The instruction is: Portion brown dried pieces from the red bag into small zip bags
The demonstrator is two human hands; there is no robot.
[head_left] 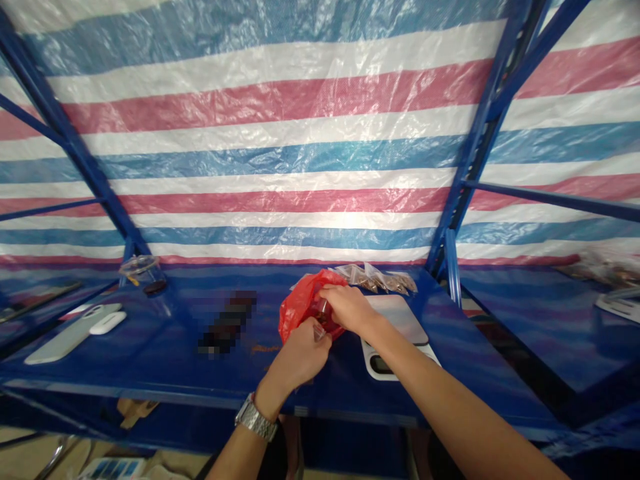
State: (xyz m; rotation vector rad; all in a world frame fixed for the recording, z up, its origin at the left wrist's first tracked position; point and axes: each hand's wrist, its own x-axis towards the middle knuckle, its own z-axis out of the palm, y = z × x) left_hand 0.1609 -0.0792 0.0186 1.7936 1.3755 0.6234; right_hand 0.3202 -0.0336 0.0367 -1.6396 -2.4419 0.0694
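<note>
Left hand (305, 350): fingers curled in, pinching a piece of clear plastic (319, 331) at the near edge of the bag's mouth. A metal watch (256, 419) is worn on that wrist. Right hand (345, 307): fingers bent and pointing down into the mouth of the red bag (295, 307), by a small see-through item (324, 311); whether they are closed on it cannot be told. The red bag is located between and just beyond the hands, on the blue table (175, 363). It is thin, crumpled plastic, mouth open, contents dark and unclear. A white scale (395, 320) lies beneath the right forearm; small filled packets (375, 279) lie beyond the right hand.
</note>
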